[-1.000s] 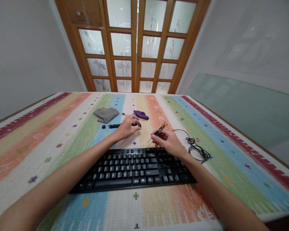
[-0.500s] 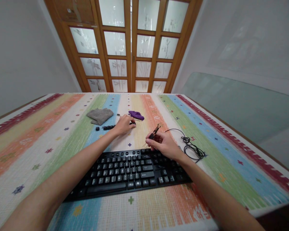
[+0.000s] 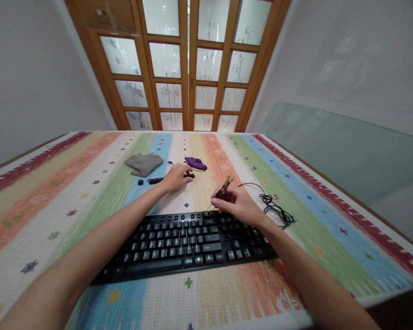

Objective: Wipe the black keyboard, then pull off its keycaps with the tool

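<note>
My left hand (image 3: pixel 179 178) is beyond the keyboard, low over the cloth, with thumb and fingers bent at a small black keycap (image 3: pixel 192 175). A row of loose black keycaps (image 3: pixel 155 180) runs to the left of that hand, partly hidden behind it. Over the keyboard's upper right part, my right hand (image 3: pixel 239 202) grips a keycap puller (image 3: pixel 220 193) with a dark handle. Two prongs point up from the puller and thin wires show below it. Below both hands lies a black keyboard (image 3: pixel 179 264), its left end and number pad partly covered by my arms.
A folded grey cloth (image 3: pixel 143 164) and a crumpled purple cloth (image 3: pixel 195 163) lie further back. Near the purple one is a thin stick-like tool (image 3: pixel 171 162). The keyboard's coiled cable (image 3: pixel 278 213) rests at the right. A striped tablecloth (image 3: pixel 99 229) covers the table.
The whole view has shifted very slightly. Both hands stay nearly where they were, the left at the keycaps and the right holding the puller.
</note>
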`<state>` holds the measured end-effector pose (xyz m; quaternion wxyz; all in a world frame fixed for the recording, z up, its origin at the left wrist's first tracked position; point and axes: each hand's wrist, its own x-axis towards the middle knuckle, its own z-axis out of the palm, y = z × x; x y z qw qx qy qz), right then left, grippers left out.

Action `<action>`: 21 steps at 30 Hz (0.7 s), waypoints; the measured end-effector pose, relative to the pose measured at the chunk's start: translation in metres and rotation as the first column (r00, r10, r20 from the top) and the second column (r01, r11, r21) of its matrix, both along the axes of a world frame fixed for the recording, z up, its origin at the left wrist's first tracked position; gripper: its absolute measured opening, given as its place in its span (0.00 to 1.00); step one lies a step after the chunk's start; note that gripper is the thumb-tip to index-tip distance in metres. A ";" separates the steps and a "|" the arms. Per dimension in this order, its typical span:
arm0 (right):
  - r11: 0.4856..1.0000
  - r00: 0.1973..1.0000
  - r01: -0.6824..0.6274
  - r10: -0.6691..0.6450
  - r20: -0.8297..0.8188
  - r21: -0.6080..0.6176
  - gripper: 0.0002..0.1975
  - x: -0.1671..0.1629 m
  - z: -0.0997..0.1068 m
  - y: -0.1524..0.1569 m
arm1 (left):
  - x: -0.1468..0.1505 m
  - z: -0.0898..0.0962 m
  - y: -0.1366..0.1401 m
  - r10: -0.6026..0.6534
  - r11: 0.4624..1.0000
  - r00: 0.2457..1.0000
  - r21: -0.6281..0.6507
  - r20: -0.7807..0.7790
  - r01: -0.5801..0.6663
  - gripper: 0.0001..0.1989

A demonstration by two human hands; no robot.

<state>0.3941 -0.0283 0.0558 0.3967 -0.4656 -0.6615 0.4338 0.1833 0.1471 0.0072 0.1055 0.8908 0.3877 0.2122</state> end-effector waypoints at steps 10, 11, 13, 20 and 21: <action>0.999 0.988 -0.052 0.051 0.147 0.006 0.17 0.000 0.001 0.000 | 0.001 0.003 -0.005 0.028 0.998 1.000 0.047 0.004 -0.028 0.11; 0.998 0.986 -0.056 0.054 0.156 0.006 0.17 0.000 0.002 0.000 | 0.002 0.003 -0.005 0.024 0.998 1.000 0.053 0.006 -0.025 0.11; 0.998 0.983 -0.060 0.057 0.175 0.013 0.17 0.000 0.003 -0.001 | 0.004 0.002 -0.005 0.005 0.998 1.000 0.065 0.001 -0.005 0.09; 0.997 0.971 -0.068 0.056 0.232 0.043 0.15 0.006 0.006 0.001 | 0.004 -0.002 -0.001 -0.019 0.998 0.999 0.062 -0.029 0.021 0.08; 0.996 0.969 -0.074 0.062 0.237 0.044 0.14 0.006 0.005 0.001 | 0.004 -0.002 0.000 -0.018 0.998 0.999 0.061 -0.033 0.020 0.09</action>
